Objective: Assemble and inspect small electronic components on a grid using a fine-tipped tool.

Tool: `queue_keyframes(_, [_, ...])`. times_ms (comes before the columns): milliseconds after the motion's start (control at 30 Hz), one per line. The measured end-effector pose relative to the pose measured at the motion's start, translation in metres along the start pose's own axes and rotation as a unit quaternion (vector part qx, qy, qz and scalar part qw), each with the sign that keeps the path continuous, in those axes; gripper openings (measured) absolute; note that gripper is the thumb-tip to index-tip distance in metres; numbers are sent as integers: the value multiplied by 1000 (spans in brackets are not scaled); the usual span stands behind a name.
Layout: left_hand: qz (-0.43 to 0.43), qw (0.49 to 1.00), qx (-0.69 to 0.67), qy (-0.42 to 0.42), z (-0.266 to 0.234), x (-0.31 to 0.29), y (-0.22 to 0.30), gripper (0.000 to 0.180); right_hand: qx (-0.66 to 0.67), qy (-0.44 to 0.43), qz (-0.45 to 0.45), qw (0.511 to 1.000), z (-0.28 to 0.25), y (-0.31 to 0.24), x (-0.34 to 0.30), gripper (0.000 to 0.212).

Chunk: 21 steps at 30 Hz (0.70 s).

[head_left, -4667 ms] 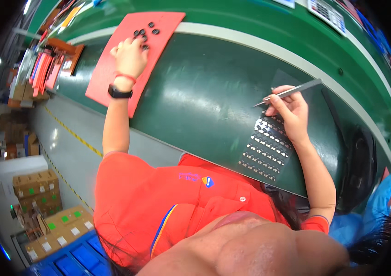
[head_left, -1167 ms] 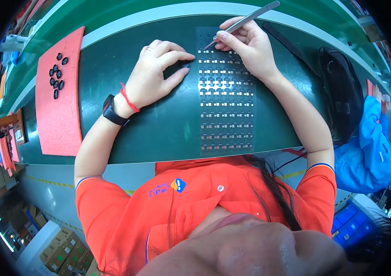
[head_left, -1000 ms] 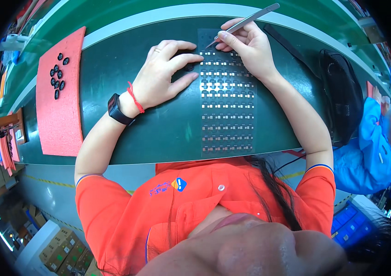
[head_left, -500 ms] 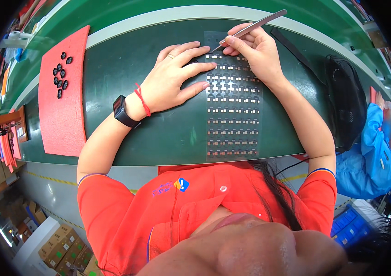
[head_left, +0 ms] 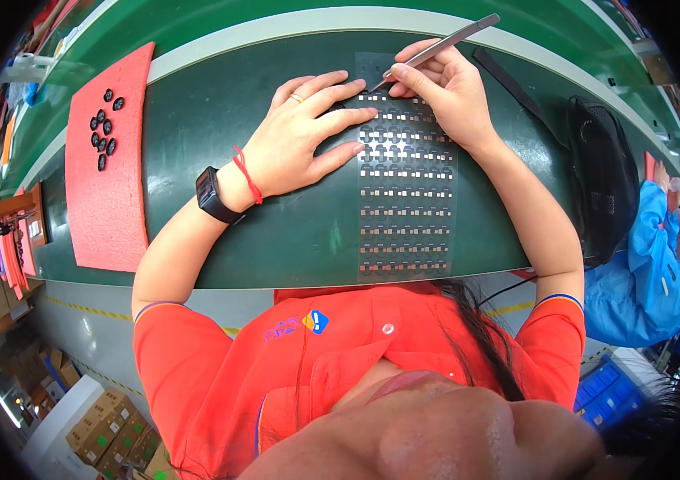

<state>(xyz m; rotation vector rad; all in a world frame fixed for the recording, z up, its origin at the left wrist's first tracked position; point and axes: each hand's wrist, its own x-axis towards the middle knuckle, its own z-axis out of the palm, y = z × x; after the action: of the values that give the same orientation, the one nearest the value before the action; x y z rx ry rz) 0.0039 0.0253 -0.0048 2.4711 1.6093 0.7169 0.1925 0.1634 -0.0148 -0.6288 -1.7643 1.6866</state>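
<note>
A clear sheet (head_left: 404, 204) with rows of small shiny pieces lies on the green table. My left hand (head_left: 312, 128) rests with fingers spread, its fingertips on the sheet's left edge near the upper rows. In my right hand (head_left: 448, 88) is a pair of metal tweezers (head_left: 454, 40), held like a pen and slanting up to the right. The tweezers' tips point down at the top row, close to my left index finger. Whether they grip a piece is too small to tell.
A pink foam mat (head_left: 108, 200) with several small black round parts (head_left: 107, 126) lies at the left. On the right are a black mesh bag (head_left: 602, 180) and a dark strap (head_left: 512, 84). A person in a blue sleeve (head_left: 648, 264) is beyond the bag.
The tweezers' tips have shifted very slightly to the right along the top row. My left hand has stayed in place.
</note>
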Motion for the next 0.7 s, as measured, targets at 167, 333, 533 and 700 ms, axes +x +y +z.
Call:
queue_keyframes(167, [-1, 1000, 1, 3, 0, -1, -1, 35, 27, 1, 15, 1000, -2, -2, 1, 21])
queue_keyframes(333, [17, 1000, -4, 7, -2, -1, 0, 36, 48, 28, 23, 998, -10, -9, 3, 23])
queue_keyframes(533, [-92, 992, -50, 74, -9, -12, -5, 50, 56, 24, 35, 998, -7, -12, -3, 24])
queue_keyframes(700, [-110, 989, 3, 95, -3, -10, -6, 44, 10, 7, 20, 1000, 4, -15, -1, 24])
